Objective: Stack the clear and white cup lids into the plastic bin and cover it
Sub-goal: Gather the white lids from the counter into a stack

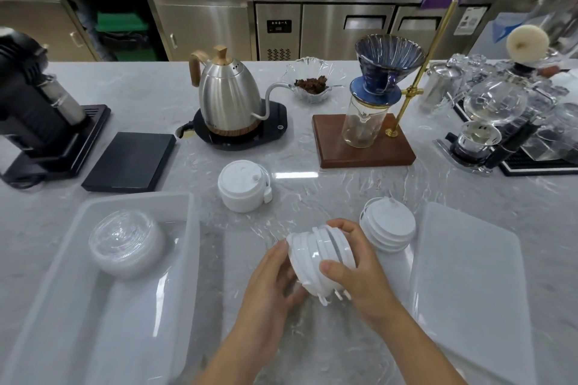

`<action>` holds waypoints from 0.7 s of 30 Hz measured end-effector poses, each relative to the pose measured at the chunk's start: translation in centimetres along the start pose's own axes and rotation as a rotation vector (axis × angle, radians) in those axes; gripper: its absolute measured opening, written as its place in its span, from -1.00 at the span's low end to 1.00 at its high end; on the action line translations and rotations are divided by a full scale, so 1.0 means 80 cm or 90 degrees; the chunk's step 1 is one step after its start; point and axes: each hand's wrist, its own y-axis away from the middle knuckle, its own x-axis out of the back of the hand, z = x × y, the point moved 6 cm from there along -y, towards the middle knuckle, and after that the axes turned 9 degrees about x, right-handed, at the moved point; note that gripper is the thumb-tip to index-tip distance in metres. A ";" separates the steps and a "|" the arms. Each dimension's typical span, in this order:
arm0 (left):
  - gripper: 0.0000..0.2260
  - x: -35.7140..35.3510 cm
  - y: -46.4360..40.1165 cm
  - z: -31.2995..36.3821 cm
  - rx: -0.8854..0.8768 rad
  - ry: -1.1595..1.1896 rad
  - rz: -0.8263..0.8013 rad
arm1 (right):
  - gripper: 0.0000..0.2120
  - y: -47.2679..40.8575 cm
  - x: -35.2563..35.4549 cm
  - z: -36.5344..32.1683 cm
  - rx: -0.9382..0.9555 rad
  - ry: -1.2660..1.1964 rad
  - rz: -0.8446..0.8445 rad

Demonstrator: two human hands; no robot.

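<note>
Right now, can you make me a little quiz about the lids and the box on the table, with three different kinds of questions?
1. True or false: the plastic bin already has its cover on.
2. Which lids are inside the bin? A. a stack of white lids B. the stack of clear lids C. none
3. Fill in: both the left hand and the right hand hold a stack of ____ lids.

Key
1. False. The bin cover lies flat on the table, to the right.
2. B. The other two white stacks stand on the table.
3. white
</note>
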 end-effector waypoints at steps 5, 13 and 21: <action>-0.55 -0.006 0.001 0.003 -0.017 -0.044 -0.075 | -0.36 0.004 -0.008 0.000 -0.017 -0.083 -0.014; -0.43 0.006 0.001 -0.004 0.027 0.084 -0.108 | -0.29 0.010 -0.002 0.005 -0.124 -0.337 0.053; -0.47 -0.002 0.015 0.005 -0.006 0.033 -0.085 | -0.17 0.012 -0.007 0.001 -0.148 -0.392 0.065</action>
